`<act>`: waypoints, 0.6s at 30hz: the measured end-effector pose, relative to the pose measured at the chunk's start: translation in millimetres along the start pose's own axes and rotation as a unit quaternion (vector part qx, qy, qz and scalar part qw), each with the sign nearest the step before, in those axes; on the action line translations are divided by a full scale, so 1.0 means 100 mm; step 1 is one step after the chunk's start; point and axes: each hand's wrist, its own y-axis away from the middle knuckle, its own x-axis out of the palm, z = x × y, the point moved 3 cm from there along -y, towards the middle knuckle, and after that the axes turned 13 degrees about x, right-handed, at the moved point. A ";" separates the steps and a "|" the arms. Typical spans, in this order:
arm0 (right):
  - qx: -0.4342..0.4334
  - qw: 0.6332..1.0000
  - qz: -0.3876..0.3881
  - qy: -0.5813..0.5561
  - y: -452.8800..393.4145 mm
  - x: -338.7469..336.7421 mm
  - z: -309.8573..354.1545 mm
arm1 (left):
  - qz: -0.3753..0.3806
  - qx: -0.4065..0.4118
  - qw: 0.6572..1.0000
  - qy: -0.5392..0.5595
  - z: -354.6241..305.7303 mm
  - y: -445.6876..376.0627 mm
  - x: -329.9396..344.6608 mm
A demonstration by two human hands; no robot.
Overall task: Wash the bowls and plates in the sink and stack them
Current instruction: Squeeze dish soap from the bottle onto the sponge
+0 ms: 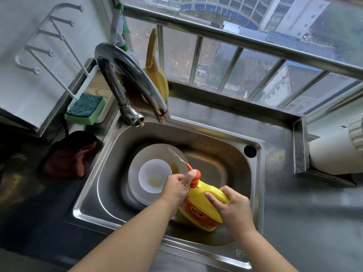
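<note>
Tilted over the sink (196,134), yellow detergent bottle (204,209) aimed so its squirt lands on the plate (157,152). Left hand (176,187) pinching the orange pump (194,178), right hand (231,207) wrapped round the handle for steadiness. Stained bowl (153,175) nested on the plate, near the sink's left wall.

A green sponge (85,108) sits left of the faucet (129,83). A mustard-yellow bottle (156,75) stands just behind the faucet, and a dark red cloth (68,156) lies below the sponge.
</note>
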 end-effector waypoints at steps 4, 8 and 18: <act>-0.002 1.000 -0.002 0.000 0.00 -0.01 0.00 | 0.016 -0.014 1.000 0.006 0.01 -0.01 -0.02; -0.004 1.000 0.002 0.002 0.02 -0.02 0.01 | 0.024 -0.022 0.999 0.011 -0.03 0.01 -0.01; 0.025 0.998 0.055 -0.009 0.05 -0.08 0.00 | 0.084 -0.020 0.996 -0.024 -0.05 0.06 -0.07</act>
